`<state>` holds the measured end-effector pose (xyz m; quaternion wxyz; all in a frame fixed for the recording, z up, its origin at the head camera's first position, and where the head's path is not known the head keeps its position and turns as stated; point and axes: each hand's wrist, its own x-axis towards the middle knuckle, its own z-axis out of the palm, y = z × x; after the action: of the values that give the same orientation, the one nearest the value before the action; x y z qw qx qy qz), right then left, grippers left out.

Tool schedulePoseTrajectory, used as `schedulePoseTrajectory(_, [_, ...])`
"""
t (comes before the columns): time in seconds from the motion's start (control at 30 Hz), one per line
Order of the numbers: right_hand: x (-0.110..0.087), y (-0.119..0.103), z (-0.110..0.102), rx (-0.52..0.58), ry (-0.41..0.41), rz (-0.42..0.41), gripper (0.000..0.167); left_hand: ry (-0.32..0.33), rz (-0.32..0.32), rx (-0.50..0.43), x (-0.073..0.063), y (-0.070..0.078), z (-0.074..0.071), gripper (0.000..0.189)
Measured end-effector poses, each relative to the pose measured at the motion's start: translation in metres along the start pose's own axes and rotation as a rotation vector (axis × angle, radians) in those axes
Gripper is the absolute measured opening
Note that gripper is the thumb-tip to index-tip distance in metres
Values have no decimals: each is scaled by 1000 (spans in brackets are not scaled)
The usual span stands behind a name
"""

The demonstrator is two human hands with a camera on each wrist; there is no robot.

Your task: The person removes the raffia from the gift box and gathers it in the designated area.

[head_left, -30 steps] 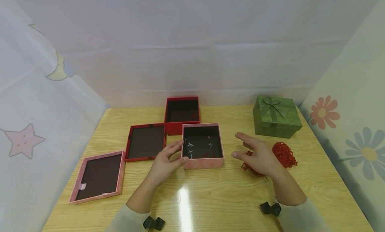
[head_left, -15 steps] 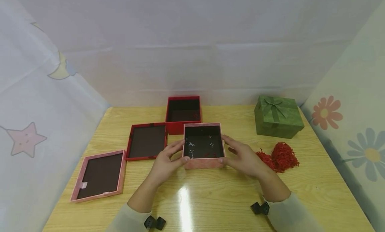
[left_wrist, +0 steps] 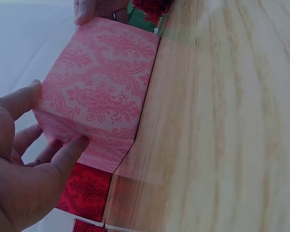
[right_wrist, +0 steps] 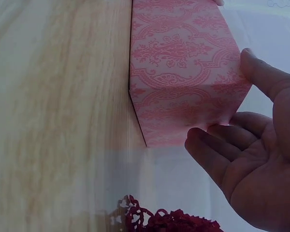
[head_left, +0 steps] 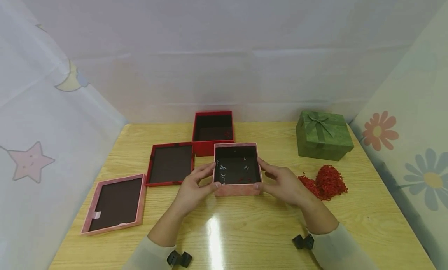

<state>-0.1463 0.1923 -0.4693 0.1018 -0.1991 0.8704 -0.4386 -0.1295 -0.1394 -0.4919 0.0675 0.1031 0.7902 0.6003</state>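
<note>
A pink patterned gift box [head_left: 236, 190] sits lidless on the table, with a dark inside and a few white and red shreds on its bottom. My left hand [head_left: 196, 188] holds its left side, thumb at the near corner and fingers along the wall. On the opposite side my right hand [head_left: 284, 184] holds it in the same way. Pink damask print covers the box wall [left_wrist: 101, 77] in the left wrist view. In the right wrist view the thumb and fingertips of the right hand [right_wrist: 261, 150] meet the box [right_wrist: 179, 58] around its corner.
Behind stands an open red box [head_left: 212, 147]; a red lid [head_left: 171, 165] and a pink lid [head_left: 119, 206] lie upturned to the left. Red paper shred [head_left: 329, 183] lies right of the right hand. A green bow-topped gift box [head_left: 323, 136] stands at the back right.
My right hand has moved left from above the red shred to the pink box's right side and taken hold there. The left hand has stayed at the box.
</note>
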Motion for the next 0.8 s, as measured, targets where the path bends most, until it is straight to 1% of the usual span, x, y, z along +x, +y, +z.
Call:
schedulePoseTrajectory(0.13, [-5,2,-5,-6,-7,19,88,-10,0,0,0,2,4,65])
schedulePoseTrajectory(0.33, [-13,2,-12,-23,-9,24,88,-9,5,52,1,3,12,66])
schedulePoseTrajectory(0.5, [-19,1,-17,-43,-12,39,87,-7,3,66,2,6,20,69])
schedulePoseTrajectory(0.63, [-24,2,-21,-48,-20,18,87,-6,-1,82,3,8,27,67])
schedulePoseTrajectory(0.8, [-28,5,-26,-52,-20,8,87,-9,11,83,6,10,34,67])
